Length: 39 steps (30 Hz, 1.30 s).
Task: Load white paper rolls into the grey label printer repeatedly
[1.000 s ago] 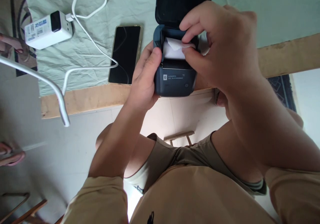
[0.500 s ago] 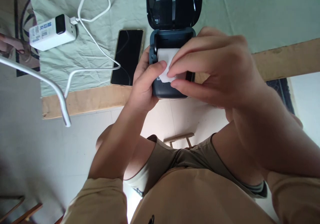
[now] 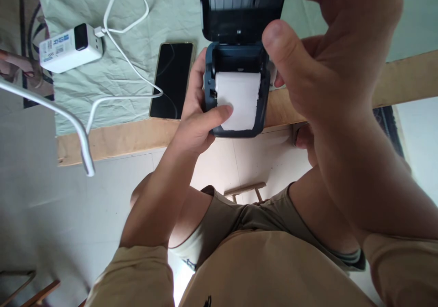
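Observation:
A dark blue portable label printer point(image 3: 234, 133) is held over the table's near edge, its black lid point(image 3: 242, 13) swung up on the far side. White paper point(image 3: 242, 92) from a roll lies in its bay and reaches over the front rim. My left hand point(image 3: 200, 111) grips the printer's left side, with the thumb pressing on the paper. Up at the lid's right edge, my right hand point(image 3: 335, 47) has its fingers on the lid, partly hidden behind it, with the thumb apart near the hinge.
A phone point(image 3: 173, 80) lies left of the printer on the green cloth point(image 3: 137, 60). Beyond it is a white power bank point(image 3: 70, 47) with a white cable point(image 3: 119, 96) plugged in. A thick white bar point(image 3: 61, 111) crosses the left side. A person's foot point(image 3: 23, 63) shows at far left.
My right hand has let go of the paper and moved up to the lid's right edge. The paper now lies spread over the front rim, and the lid has tilted slightly.

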### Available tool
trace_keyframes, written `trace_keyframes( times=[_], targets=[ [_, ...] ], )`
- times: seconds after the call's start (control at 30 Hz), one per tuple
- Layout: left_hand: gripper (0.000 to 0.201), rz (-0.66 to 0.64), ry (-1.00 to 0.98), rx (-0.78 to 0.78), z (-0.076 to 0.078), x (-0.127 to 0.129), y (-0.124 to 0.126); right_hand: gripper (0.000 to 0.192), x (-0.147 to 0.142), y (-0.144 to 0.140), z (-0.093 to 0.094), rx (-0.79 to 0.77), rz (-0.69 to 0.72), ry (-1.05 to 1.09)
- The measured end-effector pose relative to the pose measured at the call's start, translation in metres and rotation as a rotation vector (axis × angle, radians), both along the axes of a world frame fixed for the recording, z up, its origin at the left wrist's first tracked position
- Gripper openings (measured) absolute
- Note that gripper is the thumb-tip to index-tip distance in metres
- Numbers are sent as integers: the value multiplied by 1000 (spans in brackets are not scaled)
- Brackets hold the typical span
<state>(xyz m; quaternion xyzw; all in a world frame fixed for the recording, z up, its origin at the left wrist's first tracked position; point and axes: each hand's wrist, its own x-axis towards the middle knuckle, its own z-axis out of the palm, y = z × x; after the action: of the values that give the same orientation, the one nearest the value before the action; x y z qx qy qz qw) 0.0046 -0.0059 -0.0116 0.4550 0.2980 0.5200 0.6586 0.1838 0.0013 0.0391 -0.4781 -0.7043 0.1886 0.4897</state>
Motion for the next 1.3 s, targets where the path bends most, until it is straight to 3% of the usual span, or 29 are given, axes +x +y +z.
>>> trace_keyframes(
  times=[0.1,0.27,0.43,0.67,0.8,1.03,1.3],
  targets=[
    [65,-42,-65,70,-8,-2,6,21,-1,-1,-1,134,41,-21],
    [66,-31,-40,46,-13,-3,8,21,-6,-3,-6,129,32,-58],
    [47,36,-25,50,-15,-3,5,17,-9,-5,-9,143,-9,-100],
    [44,35,-109,12,-8,1,2,15,-12,-5,-9,224,-28,-196],
    [34,71,-140,-21,-2,6,1,12,-15,-8,-7,198,-59,-253],
    [52,76,-55,-27,-2,4,3,10,-9,-5,-8,159,13,-188],
    [55,38,-64,-19,-4,2,4,2,-1,-1,-10,111,87,-236]
  ],
)
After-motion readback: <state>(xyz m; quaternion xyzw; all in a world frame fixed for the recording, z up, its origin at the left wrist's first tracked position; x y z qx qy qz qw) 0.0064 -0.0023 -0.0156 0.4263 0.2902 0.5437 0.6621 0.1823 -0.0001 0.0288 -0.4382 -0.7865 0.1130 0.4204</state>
